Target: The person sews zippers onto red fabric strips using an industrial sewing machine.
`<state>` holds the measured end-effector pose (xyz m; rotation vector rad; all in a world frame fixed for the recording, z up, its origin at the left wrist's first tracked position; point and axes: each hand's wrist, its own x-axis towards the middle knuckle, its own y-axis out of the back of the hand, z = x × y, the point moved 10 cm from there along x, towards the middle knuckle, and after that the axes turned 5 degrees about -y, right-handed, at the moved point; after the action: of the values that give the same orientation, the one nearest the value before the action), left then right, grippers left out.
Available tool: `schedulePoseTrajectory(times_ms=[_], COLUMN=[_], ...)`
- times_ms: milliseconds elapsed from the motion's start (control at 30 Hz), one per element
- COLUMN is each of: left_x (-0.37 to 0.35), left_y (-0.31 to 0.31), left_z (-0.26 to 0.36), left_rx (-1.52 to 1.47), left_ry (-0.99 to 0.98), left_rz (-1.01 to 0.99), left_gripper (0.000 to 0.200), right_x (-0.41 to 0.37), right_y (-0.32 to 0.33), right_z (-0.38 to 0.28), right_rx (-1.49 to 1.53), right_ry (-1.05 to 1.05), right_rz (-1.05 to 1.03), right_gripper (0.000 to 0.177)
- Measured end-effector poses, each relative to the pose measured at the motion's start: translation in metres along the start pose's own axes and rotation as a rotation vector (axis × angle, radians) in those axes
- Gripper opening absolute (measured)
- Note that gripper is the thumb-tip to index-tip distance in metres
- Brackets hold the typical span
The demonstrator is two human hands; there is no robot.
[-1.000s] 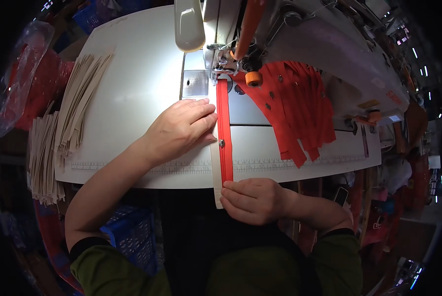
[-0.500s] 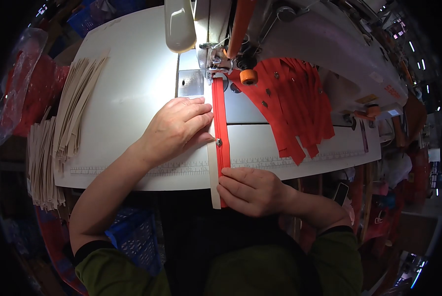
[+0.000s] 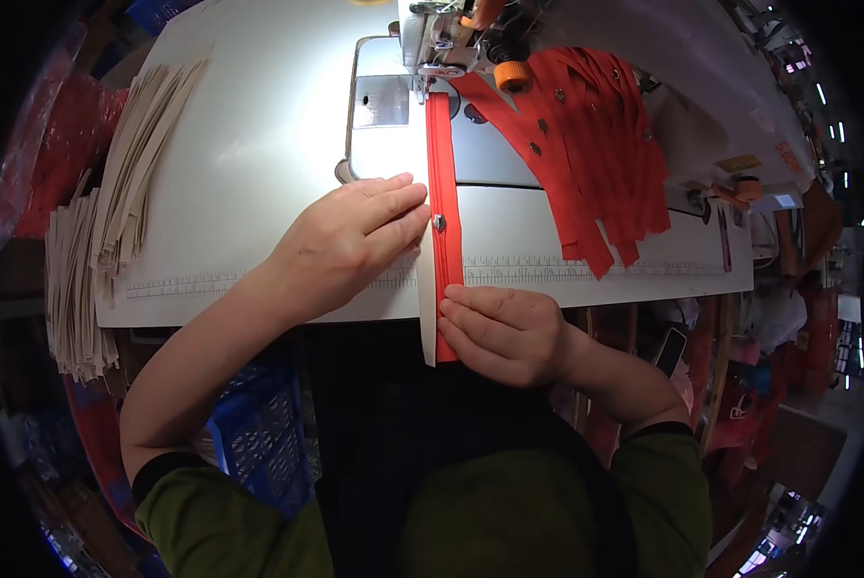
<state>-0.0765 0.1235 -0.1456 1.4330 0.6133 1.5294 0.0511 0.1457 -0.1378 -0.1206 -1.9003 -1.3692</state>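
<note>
A red zipper (image 3: 441,154) with a metal slider (image 3: 439,223) runs from under the presser foot of the sewing machine (image 3: 422,82) toward me, past the table edge. Along its left side lies a beige fabric strip (image 3: 427,303). My left hand (image 3: 345,241) rests on the left edge of the strip and zipper, fingers stretched out beside the slider; its thumb is mostly hidden. Near the lower end, my right hand (image 3: 504,332) pinches the zipper between thumb and fingers. Whether the beige strip is also in that pinch cannot be made out.
Several red zippers (image 3: 596,154) are heaped right of the needle, under the machine arm. Bundles of beige strips (image 3: 147,159) hang over the table's left edge. A printed ruler (image 3: 196,286) follows the front edge. Below stands a blue basket (image 3: 258,433).
The camera view has shifted, so the table and machine appear higher. My left hand has slid back along the zipper toward me, now level with the slider. My right hand keeps its pinch.
</note>
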Motion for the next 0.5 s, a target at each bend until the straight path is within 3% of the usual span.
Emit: schedulePoseTrajectory(times_ms=[233, 500], left_x=[0.008, 0.01], left_y=[0.001, 0.002], left_z=[-0.003, -0.009], left_rx=[0.048, -0.075], left_ry=[-0.095, -0.021], left_rz=[-0.008, 0.016], left_gripper=[0.03, 0.032], right_x=[0.003, 0.004], right_y=[0.0, 0.001], right_z=[0.001, 0.005], right_rx=[0.016, 0.063], right_ry=[0.015, 0.003], right_rz=[-0.026, -0.038], right_gripper=[0.012, 0.011])
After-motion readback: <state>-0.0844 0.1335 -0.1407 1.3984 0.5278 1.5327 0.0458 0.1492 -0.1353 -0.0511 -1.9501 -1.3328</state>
